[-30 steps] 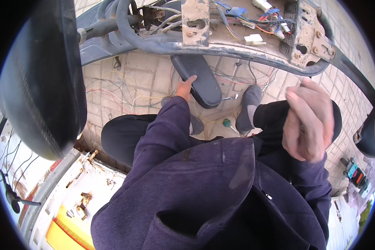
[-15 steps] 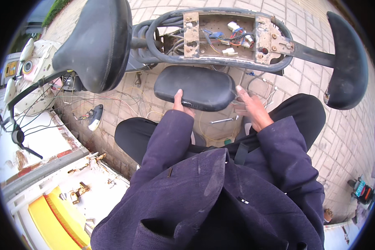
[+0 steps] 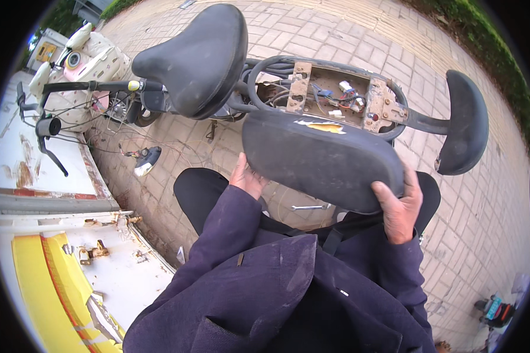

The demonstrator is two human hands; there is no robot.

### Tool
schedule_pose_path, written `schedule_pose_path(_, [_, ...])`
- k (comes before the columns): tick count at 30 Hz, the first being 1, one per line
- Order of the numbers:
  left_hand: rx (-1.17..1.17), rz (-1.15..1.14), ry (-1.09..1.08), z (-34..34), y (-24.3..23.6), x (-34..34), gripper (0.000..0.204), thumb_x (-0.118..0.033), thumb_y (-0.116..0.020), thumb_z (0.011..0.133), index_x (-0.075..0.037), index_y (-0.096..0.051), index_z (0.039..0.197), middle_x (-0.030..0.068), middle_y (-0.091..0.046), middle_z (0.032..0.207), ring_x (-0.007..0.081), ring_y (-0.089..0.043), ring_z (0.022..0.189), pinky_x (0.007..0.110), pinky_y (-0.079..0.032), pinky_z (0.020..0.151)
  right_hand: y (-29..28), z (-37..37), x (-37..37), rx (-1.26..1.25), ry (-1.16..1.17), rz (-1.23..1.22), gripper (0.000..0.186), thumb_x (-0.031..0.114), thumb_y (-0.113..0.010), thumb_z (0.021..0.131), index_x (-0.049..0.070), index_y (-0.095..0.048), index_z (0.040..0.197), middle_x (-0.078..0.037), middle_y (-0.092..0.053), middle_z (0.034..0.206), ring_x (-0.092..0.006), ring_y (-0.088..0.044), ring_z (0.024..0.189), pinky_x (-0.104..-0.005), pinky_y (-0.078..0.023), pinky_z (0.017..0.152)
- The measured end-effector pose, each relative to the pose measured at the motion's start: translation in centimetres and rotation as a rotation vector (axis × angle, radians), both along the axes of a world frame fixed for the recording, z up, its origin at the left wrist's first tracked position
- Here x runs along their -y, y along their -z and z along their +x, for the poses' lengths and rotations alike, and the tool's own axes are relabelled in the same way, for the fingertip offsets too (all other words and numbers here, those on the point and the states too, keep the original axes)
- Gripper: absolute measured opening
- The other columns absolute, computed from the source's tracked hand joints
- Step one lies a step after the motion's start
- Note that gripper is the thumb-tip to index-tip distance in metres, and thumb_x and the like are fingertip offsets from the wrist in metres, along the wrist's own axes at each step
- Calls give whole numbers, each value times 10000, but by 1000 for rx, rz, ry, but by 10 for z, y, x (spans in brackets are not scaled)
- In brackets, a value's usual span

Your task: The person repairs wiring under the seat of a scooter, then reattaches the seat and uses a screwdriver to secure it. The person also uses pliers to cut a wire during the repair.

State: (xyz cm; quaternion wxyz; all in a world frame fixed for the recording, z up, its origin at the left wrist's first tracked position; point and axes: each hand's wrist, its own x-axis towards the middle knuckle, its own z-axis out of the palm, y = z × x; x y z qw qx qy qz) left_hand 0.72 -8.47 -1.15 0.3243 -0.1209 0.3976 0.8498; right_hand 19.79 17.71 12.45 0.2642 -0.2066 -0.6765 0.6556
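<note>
Black seat cushion [image 3: 321, 162], held up before the squatting person, its far edge overlapping the uncovered metal box [image 3: 330, 79] in this view; whether the two touch, I cannot tell. The left hand [image 3: 248, 177] has its fingers grasping the near left edge; the right hand [image 3: 400, 206] grips the right end, thumb on top. The left hold looks shallower, so a sharp pull from the right could make that end slip. A drop might land on the wrench [image 3: 310, 207] below. A split [image 3: 324, 126] along the far edge shows yellow padding, and scraping it on rusty metal could tear it wider. The wires [image 3: 353, 105] lying loose in the box could get pinched if the cushion pressed down there.

Underfoot is pale brick paving [image 3: 453, 229], outdoors. A rust-stained white panel [image 3: 123, 276] lies to the left. Beyond stand the black saddle [image 3: 197, 59], a white scooter [image 3: 94, 59] at upper left, and a green hedge [image 3: 500, 59] at far right.
</note>
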Motion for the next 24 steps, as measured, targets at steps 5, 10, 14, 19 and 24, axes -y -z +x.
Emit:
schedule_pose_path(5, [-353,-37,89,-29,-51,-40,551,-389,-611,995,-43,-476,1402,107,-572,1338,244,-566,1220,473,-486,1006,-15,-12,-25,-95,293,-30,573,201,-746,921,-40,-514,1386,-130,-609,1295,-202,-583,1175,-323,-447,1039])
schedule_pose_path(10, [-307,13,161,-89,-74,-83,457,-344,-609,1006,-17,-543,1319,101,-606,1299,230,-585,1185,449,-478,1020,-23,-31,-16,-152,366,24,562,235,-731,940,-58,-519,1370,-132,-615,1272,-186,-582,1161,-307,-452,1021])
schedule_pose_path(14, [-377,-59,255,-116,-69,-97,447,-322,-618,1004,4,-550,1303,114,-608,1296,229,-603,1150,441,-478,1016,-32,-43,-21,-160,316,38,538,227,-719,952,-76,-529,1353,-134,-634,1233,-175,-597,1124,-300,-464,998])
schedule_pose_path(19, [-418,-173,397,-136,-75,-92,516,-286,-660,980,71,-522,1325,175,-630,1247,272,-611,1175,448,-504,1021,-16,-81,-55,-82,443,108,525,261,-733,942,-86,-582,1306,-135,-639,1230,-165,-603,1083,-291,-476,968])
schedule_pose_path(24, [-601,-555,560,-143,-91,-93,585,-347,-662,967,118,-543,1302,187,-643,1213,269,-647,1088,389,-558,924,7,-109,-85,-93,547,132,514,261,-724,950,-91,-580,1295,-157,-645,1217,-178,-616,1073,-294,-485,960])
